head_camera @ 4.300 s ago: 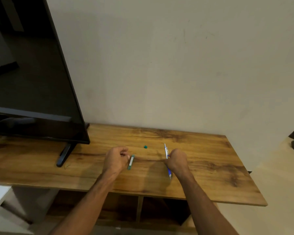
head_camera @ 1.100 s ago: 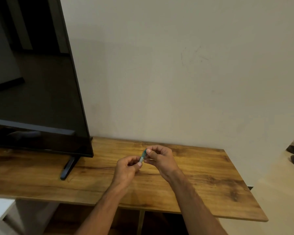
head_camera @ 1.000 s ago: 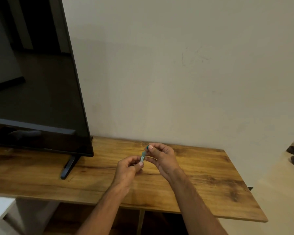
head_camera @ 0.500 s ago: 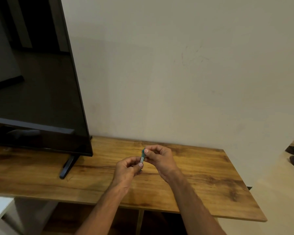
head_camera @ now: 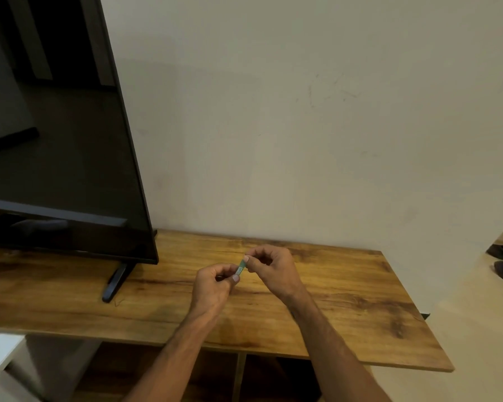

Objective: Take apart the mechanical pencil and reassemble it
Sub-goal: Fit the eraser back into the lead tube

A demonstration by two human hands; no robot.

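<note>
**Small teal piece pinched between both hands**

Head view, the only one I have. Both hands are raised just above the brown wood-grain tabletop (head_camera: 360,300), near its middle and to the right of the black flat-screen television (head_camera: 55,169).

Between the hands is all I can see of the task's thing: a short teal plastic pencil part (head_camera: 241,266) with a pale band, tilted so that its upper end leans right. My left hand (head_camera: 212,281) has its fingers curled and grips the lower end, with the thumb tip pressed against it. My right hand (head_camera: 269,266) pinches the upper end between thumb and forefinger, the other fingers curled in loosely. Neither hand is released. I cannot find the rest of the pencil in this view; the hands may hide it.

I judge the step to be seating or freeing a small end piece on that part, though it is too small to tell which. To do it well, I would hold the left hand as a fixed anchor and let only the right hand work. Any push or twist should go straight along the part's axis, with light force. I would keep the work over the wood, so a dropped piece lands there and not on the floor.
</note>
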